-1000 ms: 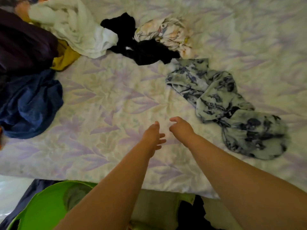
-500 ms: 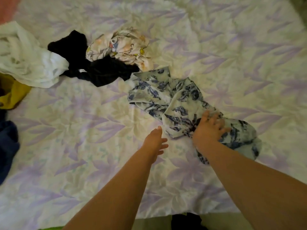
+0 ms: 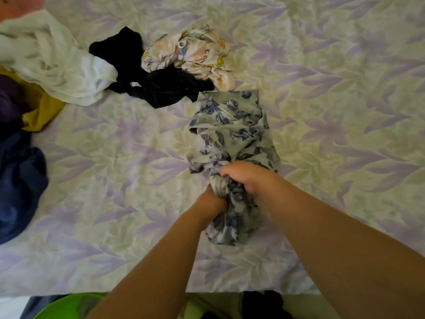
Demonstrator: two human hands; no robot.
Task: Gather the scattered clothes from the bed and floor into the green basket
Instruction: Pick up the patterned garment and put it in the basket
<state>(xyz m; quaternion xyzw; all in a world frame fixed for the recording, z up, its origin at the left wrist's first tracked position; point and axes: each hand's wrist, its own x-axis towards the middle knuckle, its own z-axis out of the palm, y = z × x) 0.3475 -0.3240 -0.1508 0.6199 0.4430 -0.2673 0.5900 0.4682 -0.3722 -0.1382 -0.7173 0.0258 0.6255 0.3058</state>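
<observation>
Hands, left hand (image 3: 212, 202) and right hand (image 3: 245, 177), grip the blue floral garment (image 3: 232, 125) tightly bunched near the bed's (image 3: 345, 111) front edge; green basket (image 3: 62, 307) sits below.

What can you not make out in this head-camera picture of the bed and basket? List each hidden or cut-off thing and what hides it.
- Green basket: only a rim section shows; the bottom edge and left forearm hide the rest, so its contents stay unknown.
- Blue floral garment: both hands, left hand and right hand, bunch its middle, hiding its shape.
- Navy garment and purple garment: cut by the left edge.
- Dark clothes on the floor: cut by the bottom edge.
</observation>
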